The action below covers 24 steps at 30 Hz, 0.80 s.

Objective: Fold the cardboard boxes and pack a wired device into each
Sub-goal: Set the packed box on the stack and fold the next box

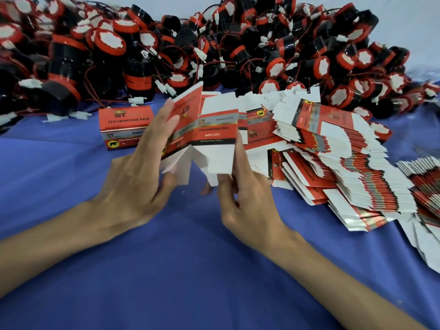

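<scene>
Nearest the camera, both forearms are reaching in over the blue tabletop [190, 270]. The left hand [133, 179] is gripping the left side of a half-opened cardboard box [214, 129], fingers over one panel and thumb below. The right hand [247, 201] is pinching its right edge and a white bottom flap. The box is hanging above the cloth, flaps loose underneath, probably so they can be tucked in freely. At nine o'clock from it, a closed box [123, 125] is sitting on the tabletop. From three to five o'clock, fanned flat boxes [345, 167] are lying within easy reach of the right hand. At twelve o'clock, a heap of red-and-black wired devices [166, 51] is waiting to be packed.
</scene>
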### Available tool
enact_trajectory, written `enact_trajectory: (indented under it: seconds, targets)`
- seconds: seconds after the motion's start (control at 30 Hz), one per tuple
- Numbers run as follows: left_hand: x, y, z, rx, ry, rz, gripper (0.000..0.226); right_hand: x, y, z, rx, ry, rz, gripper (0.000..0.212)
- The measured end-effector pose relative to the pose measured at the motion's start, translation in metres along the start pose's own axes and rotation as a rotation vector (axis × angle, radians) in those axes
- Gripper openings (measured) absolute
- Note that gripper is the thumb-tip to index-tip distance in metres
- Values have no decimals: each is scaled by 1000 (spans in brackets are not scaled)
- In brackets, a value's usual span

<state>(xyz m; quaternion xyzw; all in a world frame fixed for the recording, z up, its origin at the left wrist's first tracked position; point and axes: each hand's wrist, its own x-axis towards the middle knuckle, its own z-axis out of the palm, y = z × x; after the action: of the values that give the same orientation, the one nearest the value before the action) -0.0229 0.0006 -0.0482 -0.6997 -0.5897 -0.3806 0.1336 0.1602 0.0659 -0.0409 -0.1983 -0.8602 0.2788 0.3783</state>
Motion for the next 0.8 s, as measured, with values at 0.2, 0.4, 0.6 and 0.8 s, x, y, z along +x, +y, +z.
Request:
enact_trajectory:
  seconds: [0.2,0.4,0.6,0.8]
  targets:
    - [6,2,0,99,24,-86,58,-4,-5,8,-156,-106,-180,47]
    - [7,-9,8,138,94,-96,38,-3,-5,8,-180,-84,-107,36]
    - [13,-17,2,44,235,-259,16,1,-2,6,-195,-3,-57,41]
    - [13,-1,-8,-326,277,-73,32,9,-2,-7,-291,255,-74,92]
